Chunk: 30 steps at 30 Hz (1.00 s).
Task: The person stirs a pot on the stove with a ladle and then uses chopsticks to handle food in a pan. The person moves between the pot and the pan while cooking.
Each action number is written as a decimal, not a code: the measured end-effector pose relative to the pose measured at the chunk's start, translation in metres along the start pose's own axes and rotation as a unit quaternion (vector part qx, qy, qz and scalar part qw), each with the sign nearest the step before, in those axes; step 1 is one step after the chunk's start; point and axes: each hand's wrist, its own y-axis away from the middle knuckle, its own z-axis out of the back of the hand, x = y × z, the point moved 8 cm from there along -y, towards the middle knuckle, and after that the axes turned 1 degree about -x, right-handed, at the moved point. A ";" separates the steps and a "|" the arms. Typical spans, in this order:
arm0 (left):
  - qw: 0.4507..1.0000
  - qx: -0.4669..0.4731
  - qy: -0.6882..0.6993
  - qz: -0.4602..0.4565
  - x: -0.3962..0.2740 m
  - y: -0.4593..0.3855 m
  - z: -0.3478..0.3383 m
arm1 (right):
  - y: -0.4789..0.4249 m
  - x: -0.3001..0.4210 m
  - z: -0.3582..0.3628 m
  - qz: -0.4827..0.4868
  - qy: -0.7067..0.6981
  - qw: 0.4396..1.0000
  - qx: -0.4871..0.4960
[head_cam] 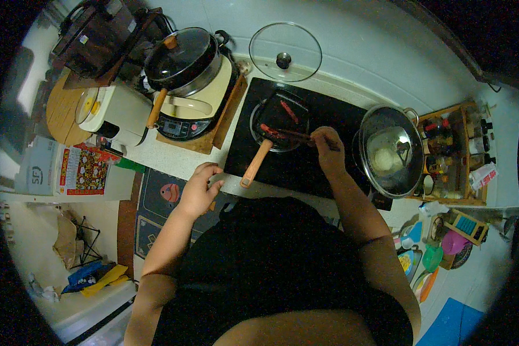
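Observation:
My right hand (330,149) grips a pair of dark chopsticks (298,136), whose tips reach into a small dark frying pan (285,106) on the black cooktop (238,162). In the pan lie two long red pieces of food, perhaps sausage. One red piece (289,111) rests toward the far side, and the other red piece (270,131) is at the chopstick tips; whether they pinch it I cannot tell. The pan's wooden handle (257,164) points toward me. My left hand (202,189) hovers left of that handle near the counter's front edge, fingers apart and holding nothing.
A glass lid (302,47) leans on the wall behind the cooktop. To the right stand a large metal pan (391,151) and a wooden rack (465,160) with bottles. At the left, a lidded pan (186,65) sits on a cream appliance (212,99), its wooden handle (157,108) jutting toward me.

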 end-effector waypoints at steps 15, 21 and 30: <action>1.000 -0.010 0.001 -0.014 0.007 0.002 0.001 | -0.018 0.001 0.009 0.066 0.115 0.990 -0.037; 1.000 -0.012 0.012 -0.006 0.008 0.002 0.003 | -0.027 0.009 0.008 0.128 0.105 0.986 -0.025; 1.000 -0.011 -0.002 0.001 0.007 -0.001 0.003 | -0.040 -0.001 0.024 0.078 0.053 0.992 -0.087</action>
